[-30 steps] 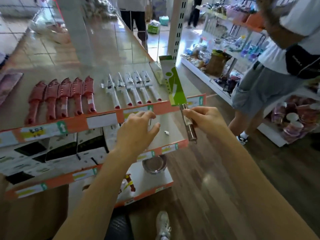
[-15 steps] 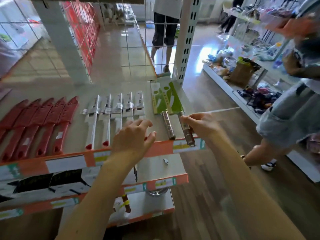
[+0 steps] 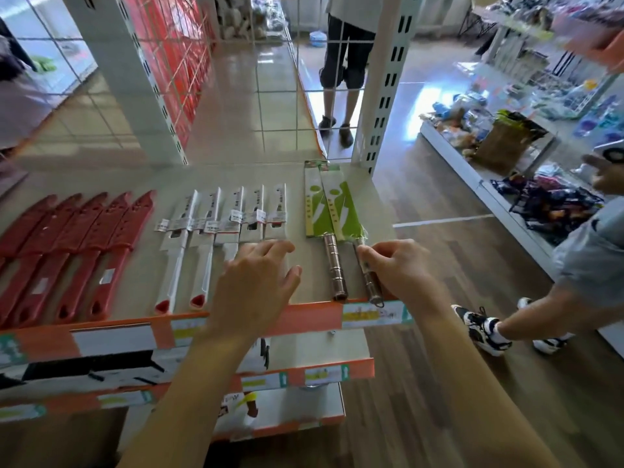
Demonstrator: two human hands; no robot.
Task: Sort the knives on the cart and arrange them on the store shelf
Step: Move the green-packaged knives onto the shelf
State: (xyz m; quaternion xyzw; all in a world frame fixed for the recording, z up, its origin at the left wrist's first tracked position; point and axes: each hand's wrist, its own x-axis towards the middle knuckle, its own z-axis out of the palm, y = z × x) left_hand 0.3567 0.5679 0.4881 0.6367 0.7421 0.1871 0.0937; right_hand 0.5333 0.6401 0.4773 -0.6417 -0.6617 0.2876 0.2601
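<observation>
Since the earlier frame the green-sleeved knife (image 3: pixel 351 224) has come down flat onto the shelf (image 3: pixel 304 309). Right hand (image 3: pixel 401 265), centre-right of frame, pinches its steel handle. Left hand (image 3: pixel 256 282) hovers open, empty, over the white knives (image 3: pixel 216 228). Risk: the handle end overhangs the front edge; a careless release could tip it off, or nudge the second green knife (image 3: pixel 315 211) just beside it.

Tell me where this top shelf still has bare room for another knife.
Bare strip between the white-sheathed knives and the green-sleeved steel-handled knives, under the left hand; also behind the rows. The red-sheathed knives lie packed tight.
</observation>
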